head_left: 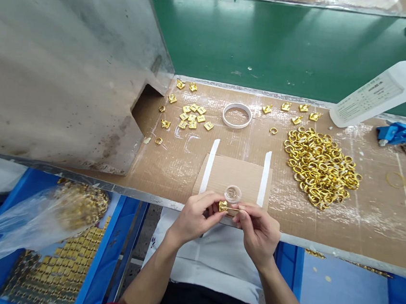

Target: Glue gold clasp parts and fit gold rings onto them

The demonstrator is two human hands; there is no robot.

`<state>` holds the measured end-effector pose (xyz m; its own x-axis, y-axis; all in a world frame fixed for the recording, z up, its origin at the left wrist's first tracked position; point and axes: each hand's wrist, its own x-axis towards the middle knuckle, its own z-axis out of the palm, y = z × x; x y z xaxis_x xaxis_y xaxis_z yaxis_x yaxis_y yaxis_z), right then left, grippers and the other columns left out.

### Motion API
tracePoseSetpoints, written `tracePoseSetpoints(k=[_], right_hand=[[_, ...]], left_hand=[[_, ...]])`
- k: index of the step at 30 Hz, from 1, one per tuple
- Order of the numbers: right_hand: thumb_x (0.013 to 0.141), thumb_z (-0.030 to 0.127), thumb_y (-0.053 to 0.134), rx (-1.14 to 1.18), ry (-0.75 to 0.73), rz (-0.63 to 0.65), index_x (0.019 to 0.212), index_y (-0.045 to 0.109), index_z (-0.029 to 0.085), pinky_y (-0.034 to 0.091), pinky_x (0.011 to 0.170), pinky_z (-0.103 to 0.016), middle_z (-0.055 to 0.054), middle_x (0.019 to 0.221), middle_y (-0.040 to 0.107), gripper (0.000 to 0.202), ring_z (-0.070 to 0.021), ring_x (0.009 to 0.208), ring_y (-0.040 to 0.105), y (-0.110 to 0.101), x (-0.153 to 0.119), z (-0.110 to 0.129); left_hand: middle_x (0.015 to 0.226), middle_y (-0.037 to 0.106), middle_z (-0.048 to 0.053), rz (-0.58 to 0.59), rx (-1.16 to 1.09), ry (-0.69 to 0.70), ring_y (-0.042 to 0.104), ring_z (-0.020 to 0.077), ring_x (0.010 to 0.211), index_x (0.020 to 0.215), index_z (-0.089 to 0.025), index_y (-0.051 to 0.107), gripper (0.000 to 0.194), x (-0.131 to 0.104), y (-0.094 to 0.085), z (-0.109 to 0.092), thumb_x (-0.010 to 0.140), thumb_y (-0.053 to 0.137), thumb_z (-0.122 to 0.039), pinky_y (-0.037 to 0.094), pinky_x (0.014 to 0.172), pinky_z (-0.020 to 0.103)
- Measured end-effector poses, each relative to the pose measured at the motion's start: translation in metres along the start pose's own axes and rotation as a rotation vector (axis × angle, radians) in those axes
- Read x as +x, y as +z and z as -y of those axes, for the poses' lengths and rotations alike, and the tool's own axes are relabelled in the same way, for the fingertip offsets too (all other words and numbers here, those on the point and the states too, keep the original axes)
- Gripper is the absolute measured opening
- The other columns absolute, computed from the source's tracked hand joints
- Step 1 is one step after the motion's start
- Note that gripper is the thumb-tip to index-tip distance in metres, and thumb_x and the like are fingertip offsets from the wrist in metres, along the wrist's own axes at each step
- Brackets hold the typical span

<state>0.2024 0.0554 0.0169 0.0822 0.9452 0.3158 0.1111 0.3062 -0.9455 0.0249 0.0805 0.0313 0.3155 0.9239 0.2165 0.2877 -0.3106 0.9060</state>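
Observation:
My left hand [199,218] pinches a small gold piece [223,206] at the table's front edge. Closed around a thin stick [233,209], my right hand [260,231] holds its tip against or very near the gold piece. Just beyond the fingers, a small round clear dish [233,193] rests on a cardboard sheet [237,172], which has white tape strips along both sides. A large pile of gold rings [319,166] lies to the right. Several square gold pieces [192,117] sit in a group at the back left.
A tape roll [236,116] lies behind the cardboard. A white bottle [387,91] leans at the back right, near a blue crumpled item [399,133]. A metal housing [63,60] bounds the left. Blue trays [105,258] with gold pieces sit below the table edge.

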Motion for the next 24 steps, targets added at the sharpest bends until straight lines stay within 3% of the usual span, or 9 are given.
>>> tracePoseSetpoints(k=[10, 24], right_hand=[[0.097, 0.017, 0.063, -0.002, -0.005, 0.001, 0.099, 0.072, 0.023, 0.057, 0.048, -0.021, -0.006, 0.093, 0.079, 0.010, -0.0127, 0.058, 0.070, -0.0004, 0.0010, 0.0007], [0.096, 0.018, 0.064, -0.039, -0.019, 0.006, 0.096, 0.072, 0.022, 0.059, 0.049, -0.023, -0.006, 0.090, 0.079, 0.009, -0.0148, 0.058, 0.071, -0.0025, 0.0023, 0.0021]], left_hand=[[0.079, 0.063, 0.000, -0.003, -0.022, 0.012, 0.057, 0.0093, 0.060, 0.107, -0.016, 0.066, 0.019, 0.0005, 0.0012, 0.0010, 0.089, 0.068, -0.011, 0.046, 0.050, 0.016], [0.077, 0.065, 0.001, 0.004, 0.009, -0.009, 0.057, 0.0103, 0.059, 0.106, -0.016, 0.067, 0.015, -0.0003, 0.0000, -0.0006, 0.091, 0.067, -0.017, 0.048, 0.050, 0.018]])
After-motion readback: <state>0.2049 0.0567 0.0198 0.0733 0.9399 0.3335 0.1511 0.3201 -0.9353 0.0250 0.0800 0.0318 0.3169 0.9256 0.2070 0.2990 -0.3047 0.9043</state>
